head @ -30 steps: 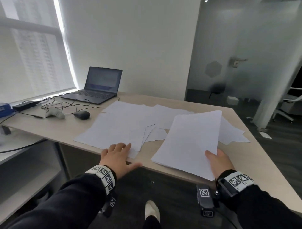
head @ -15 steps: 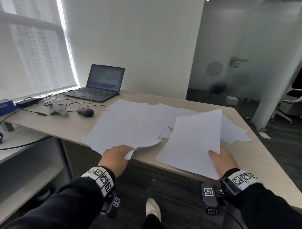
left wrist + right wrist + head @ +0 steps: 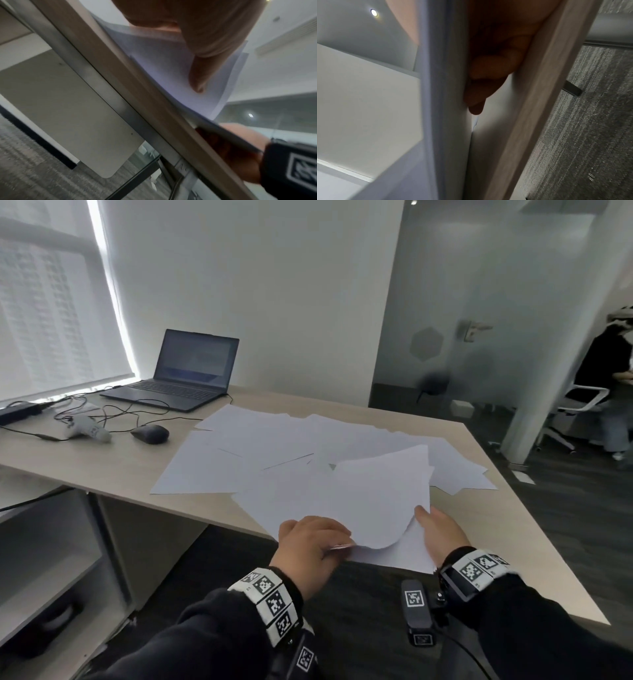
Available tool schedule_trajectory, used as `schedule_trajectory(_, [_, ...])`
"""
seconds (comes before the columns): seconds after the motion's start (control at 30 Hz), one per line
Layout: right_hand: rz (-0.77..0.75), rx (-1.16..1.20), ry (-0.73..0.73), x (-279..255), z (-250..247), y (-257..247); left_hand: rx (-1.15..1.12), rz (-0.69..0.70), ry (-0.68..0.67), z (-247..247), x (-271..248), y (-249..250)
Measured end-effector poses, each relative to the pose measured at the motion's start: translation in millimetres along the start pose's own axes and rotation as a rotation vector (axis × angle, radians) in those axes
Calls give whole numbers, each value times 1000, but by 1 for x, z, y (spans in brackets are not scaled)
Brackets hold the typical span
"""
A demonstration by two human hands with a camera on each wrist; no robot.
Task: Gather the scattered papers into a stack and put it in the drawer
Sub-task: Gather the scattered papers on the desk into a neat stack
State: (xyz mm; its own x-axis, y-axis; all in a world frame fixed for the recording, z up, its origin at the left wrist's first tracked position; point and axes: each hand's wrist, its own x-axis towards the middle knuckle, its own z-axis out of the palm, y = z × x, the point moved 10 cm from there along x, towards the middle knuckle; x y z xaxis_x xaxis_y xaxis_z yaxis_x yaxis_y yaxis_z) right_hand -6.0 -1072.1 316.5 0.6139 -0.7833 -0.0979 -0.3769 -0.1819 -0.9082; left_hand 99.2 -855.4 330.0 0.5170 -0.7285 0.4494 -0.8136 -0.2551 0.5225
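White papers [image 3: 260,446] lie scattered and overlapping across the wooden desk [image 3: 102,463]. At the near edge my right hand [image 3: 442,532] holds a small stack [image 3: 376,501], thumb on top, its top sheet curling upward. In the right wrist view its fingers [image 3: 488,70] lie under the stack [image 3: 447,94], beside the desk edge [image 3: 536,94]. My left hand [image 3: 308,546] grips more sheets right beside that stack, their edges overlapping. Its fingers [image 3: 197,60] show beneath the paper [image 3: 163,65] in the left wrist view. No drawer shows.
A laptop [image 3: 191,371], a mouse [image 3: 149,434], a white device [image 3: 87,429] and cables sit at the desk's far left. A white open shelf unit [image 3: 44,559] stands under the desk on the left. A person sits on a chair [image 3: 582,402] at far right.
My left hand went from lying flat on the sheets to gripping them, and has drawn them right along the near edge up to the right hand's stack.
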Motion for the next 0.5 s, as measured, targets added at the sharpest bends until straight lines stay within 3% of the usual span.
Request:
schedule_trajectory(0.13, [6, 53, -30, 3, 2, 3, 103, 77, -118, 18, -7, -2])
schedule_trajectory(0.4, [-37, 177, -60, 1, 8, 3, 153, -30, -179, 2, -19, -5])
schedule_trajectory(0.5, [-32, 93, -39, -2, 5, 1, 45, -75, -173, 3, -19, 2])
